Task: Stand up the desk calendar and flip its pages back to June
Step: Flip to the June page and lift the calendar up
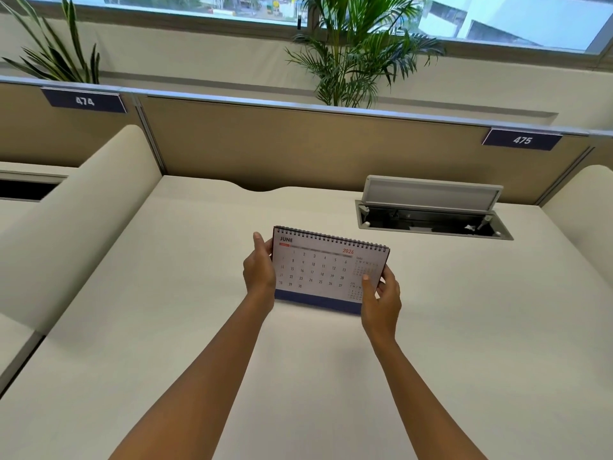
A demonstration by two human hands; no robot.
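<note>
The desk calendar [326, 267] stood upright on its dark blue base near the middle of the desk [464, 343], its printed face turned toward you. The page on show read JUNE at the upper left and 2026 in red at the upper right, with small side months down the right edge. Its long axis ran left to right across the desk, with the right end sitting slightly nearer to you than the left, and the black spiral binding ran along the top edge.

Your left hand [258, 270] gripped the calendar's left edge, thumb at the front near the top corner and fingers wrapped behind. Your right hand [381, 300] held the lower right corner, thumb pressed on the page face and fingers curled round the right edge. Both forearms reached forward from the bottom of the view.

Behind and to the right of the calendar, well apart from it, a cable hatch [431, 210] in the desk stood with its lid raised. Along the rear partition [265, 141] hung plates reading 474 [84, 101] and 475 [522, 140]. A palm plant [351, 51] rose behind the partition below the window [497, 18].
</note>
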